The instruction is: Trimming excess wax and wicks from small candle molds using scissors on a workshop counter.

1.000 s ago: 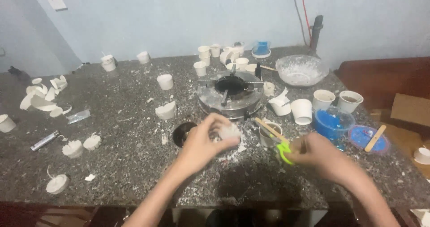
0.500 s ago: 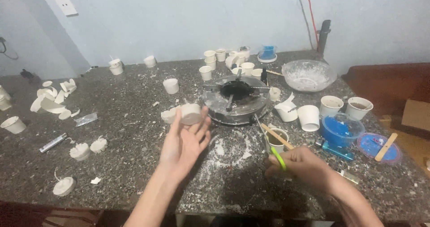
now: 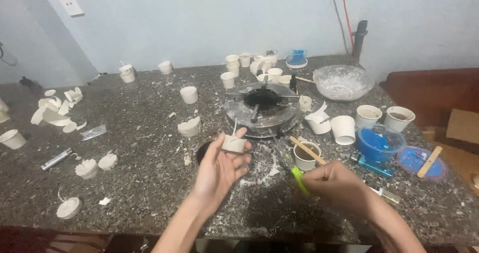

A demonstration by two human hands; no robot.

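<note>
Speckled grey stone countertop (image 3: pixel 139 133) against a pale blue wall, dusted with white crumbs and scraps. Left hand (image 3: pixel 219 170): palm up above the counter's front half, fingers curled around a small white candle (image 3: pixel 233 143) whose thin wick stands upright; the candle rests on the fingertips, just in front of a round metal burner (image 3: pixel 261 108). Right hand (image 3: pixel 339 185): clenched, knuckles up, around green-handled scissors (image 3: pixel 298 175), of which only the green loop shows at the thumb side; the blades are hidden. Just behind this hand stands a paper cup (image 3: pixel 305 155) with a flat wooden stick (image 3: pixel 307 150) laid across its rim. Further right: a clear container of blue material (image 3: pixel 379 143) and a blue lid (image 3: pixel 420 163). Behind the burner: a clear glass bowl (image 3: pixel 342 81). At far left: 3 flower-shaped white candles (image 3: pixel 87 168) and curled white paper strips (image 3: pixel 55 111).
</note>
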